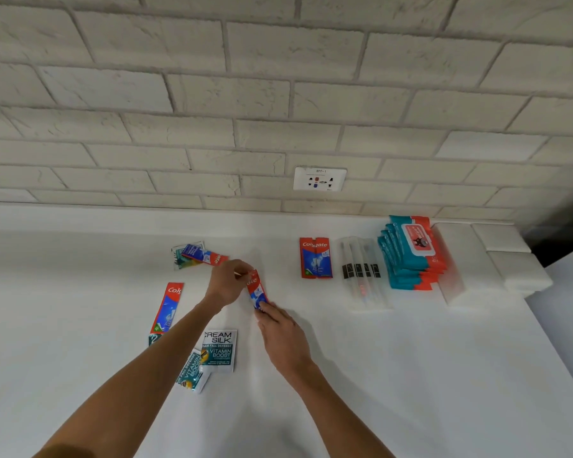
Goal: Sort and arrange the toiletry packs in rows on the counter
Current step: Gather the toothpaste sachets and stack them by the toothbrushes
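A red and blue toothpaste sachet is held at both ends near the middle of the white counter. My left hand pinches its top end and my right hand pinches its bottom end. Another toothpaste sachet lies at the left. One more toothpaste sachet rests on a small pile at the back left. A pair of toothpaste sachets lies flat at the back right. Two Cream Silk sachets lie near my left forearm.
Clear-packed toothbrushes lie right of the toothpaste pair. A stack of teal and red wet wipe packs stands beyond them. White blocks sit at the counter's right end. A wall socket is set in the brick wall.
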{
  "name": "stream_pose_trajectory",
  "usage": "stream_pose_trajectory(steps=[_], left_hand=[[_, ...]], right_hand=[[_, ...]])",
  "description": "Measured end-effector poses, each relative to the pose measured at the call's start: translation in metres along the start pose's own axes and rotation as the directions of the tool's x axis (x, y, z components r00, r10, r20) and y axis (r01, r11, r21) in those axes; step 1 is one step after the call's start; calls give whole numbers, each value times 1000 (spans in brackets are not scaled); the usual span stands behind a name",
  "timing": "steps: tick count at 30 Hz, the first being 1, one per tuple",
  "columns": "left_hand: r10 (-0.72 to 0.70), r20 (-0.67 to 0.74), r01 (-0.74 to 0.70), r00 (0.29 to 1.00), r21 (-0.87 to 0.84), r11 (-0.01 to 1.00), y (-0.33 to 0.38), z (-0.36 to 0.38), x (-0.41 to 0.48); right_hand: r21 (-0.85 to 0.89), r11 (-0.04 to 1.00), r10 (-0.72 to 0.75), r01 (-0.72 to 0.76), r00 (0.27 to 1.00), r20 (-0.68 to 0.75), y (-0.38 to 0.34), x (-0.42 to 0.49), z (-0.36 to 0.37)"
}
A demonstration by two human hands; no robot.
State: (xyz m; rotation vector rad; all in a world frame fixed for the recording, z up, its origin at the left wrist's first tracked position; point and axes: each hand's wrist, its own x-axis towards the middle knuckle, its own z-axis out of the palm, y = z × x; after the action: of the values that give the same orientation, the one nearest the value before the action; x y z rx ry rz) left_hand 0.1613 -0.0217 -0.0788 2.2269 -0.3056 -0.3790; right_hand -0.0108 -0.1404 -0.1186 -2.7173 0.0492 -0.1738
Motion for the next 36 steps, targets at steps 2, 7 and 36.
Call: stream_pose_trajectory(steps=[2, 7, 36], left_hand=[[-81, 24, 84, 996, -168, 982, -1, 4, -15], [-214, 50, 217, 975, -371, 903, -5, 23, -43], [-180, 314, 346, 932, -628, 697, 67, 75, -56]], right_hand=[[11, 1000, 28, -28, 1000, 1, 1, -10, -1], [158, 980, 126, -122, 992, -16, 7, -24, -5], [790, 446, 711, -421, 703, -27, 68, 3, -69]])
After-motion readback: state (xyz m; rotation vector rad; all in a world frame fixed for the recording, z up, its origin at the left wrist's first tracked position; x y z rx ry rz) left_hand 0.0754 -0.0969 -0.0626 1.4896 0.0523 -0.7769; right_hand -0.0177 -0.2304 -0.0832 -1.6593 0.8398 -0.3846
